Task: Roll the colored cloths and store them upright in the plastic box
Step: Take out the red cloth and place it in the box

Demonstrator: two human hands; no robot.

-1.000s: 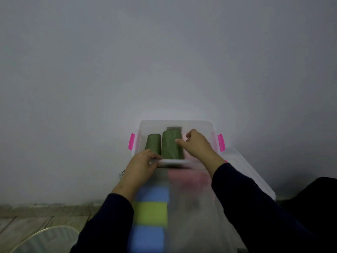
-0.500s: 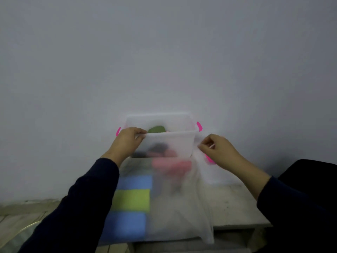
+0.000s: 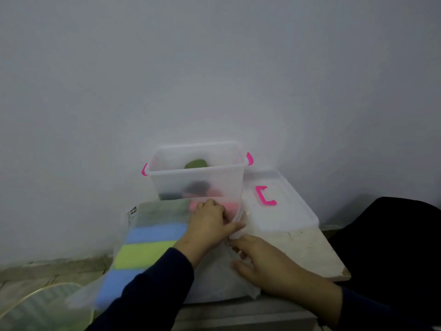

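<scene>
The translucent plastic box [image 3: 167, 185] with pink handles stands against the wall. A green rolled cloth [image 3: 195, 164] stands upright inside it, and dark and pink shapes show through its front wall. In front lies a clear plastic bag [image 3: 214, 280] holding folded blue and lime cloths [image 3: 152, 247] and a pink cloth [image 3: 232, 207]. My left hand [image 3: 210, 225] grips the bag's edge beside the pink cloth, fingers curled in. My right hand [image 3: 260, 261] pinches the same bag edge just below it.
The box's lid [image 3: 281, 211] with a pink clip [image 3: 265, 195] lies to the right on a pale board [image 3: 315, 254]. A dark mass [image 3: 391, 247] sits at the far right. A round glass-like rim [image 3: 35, 304] shows at the bottom left, above a tiled floor.
My left hand let go of the box rim and dropped to the bag near the pink cloth. My right hand came in from the lid side to the bag's edge.
</scene>
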